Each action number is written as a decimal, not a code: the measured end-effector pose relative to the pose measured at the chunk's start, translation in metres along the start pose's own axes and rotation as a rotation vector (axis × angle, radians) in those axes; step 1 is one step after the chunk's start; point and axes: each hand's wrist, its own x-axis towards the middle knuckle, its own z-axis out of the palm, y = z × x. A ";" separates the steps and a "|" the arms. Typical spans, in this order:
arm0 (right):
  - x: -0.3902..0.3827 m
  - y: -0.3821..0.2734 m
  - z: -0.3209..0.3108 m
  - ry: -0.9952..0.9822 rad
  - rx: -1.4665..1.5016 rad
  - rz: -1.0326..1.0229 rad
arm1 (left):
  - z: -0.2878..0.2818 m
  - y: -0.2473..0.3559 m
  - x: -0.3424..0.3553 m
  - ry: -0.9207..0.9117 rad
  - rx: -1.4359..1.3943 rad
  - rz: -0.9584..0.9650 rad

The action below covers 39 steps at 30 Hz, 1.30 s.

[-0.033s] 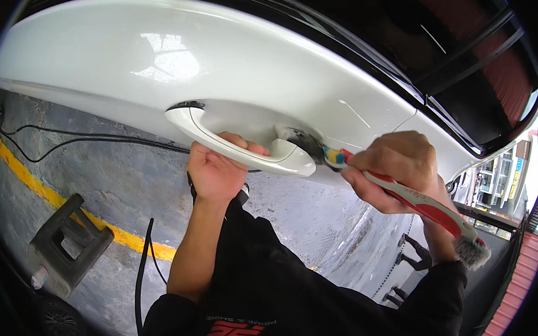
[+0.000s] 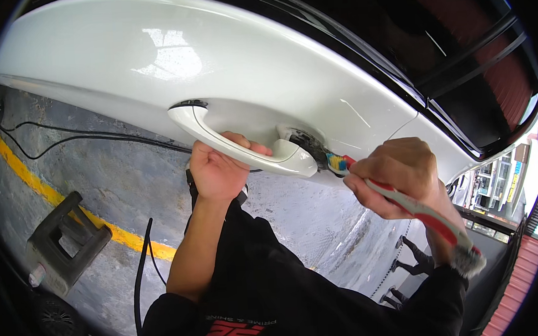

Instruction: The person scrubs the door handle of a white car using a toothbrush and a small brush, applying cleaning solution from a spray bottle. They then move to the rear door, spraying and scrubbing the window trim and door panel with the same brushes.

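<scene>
A white car door (image 2: 108, 54) fills the upper part of the view, with its white door handle (image 2: 296, 162) pulled outward. My left hand (image 2: 215, 176) curls its fingers around the back of the handle. At the handle's right end, a dark recess (image 2: 307, 142) shows in the door. In my right hand (image 2: 398, 169) is a red and white toothbrush (image 2: 435, 221). Its blue and yellow bristles are at the recess, beside the handle's end; exact contact is hard to make out. A grey fuzzy tuft shows at the toothbrush's other end.
On the grey floor at left stands a dark plastic stool (image 2: 70, 245) near a yellow line (image 2: 29, 173). Black hoses (image 2: 88, 134) lie across the floor. A car wheel (image 2: 59, 316) is at lower left. Another person's legs (image 2: 417, 257) appear at right.
My right hand and the toothbrush have shifted slightly; the brush's rear end is lower and the bristles are a little further right. My left hand keeps its hold on the handle.
</scene>
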 end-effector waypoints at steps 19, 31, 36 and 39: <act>-0.004 -0.025 0.016 0.123 -0.175 -0.144 | -0.002 0.007 -0.003 0.057 0.054 0.018; 0.008 -0.014 0.021 0.052 -0.273 -0.280 | 0.006 0.004 0.002 -0.008 0.064 0.016; 0.014 -0.021 0.019 0.067 -0.237 -0.254 | 0.005 0.002 0.001 0.073 -0.017 0.010; 0.019 -0.013 0.020 0.131 -0.223 -0.235 | 0.007 0.003 0.002 0.085 -0.011 -0.002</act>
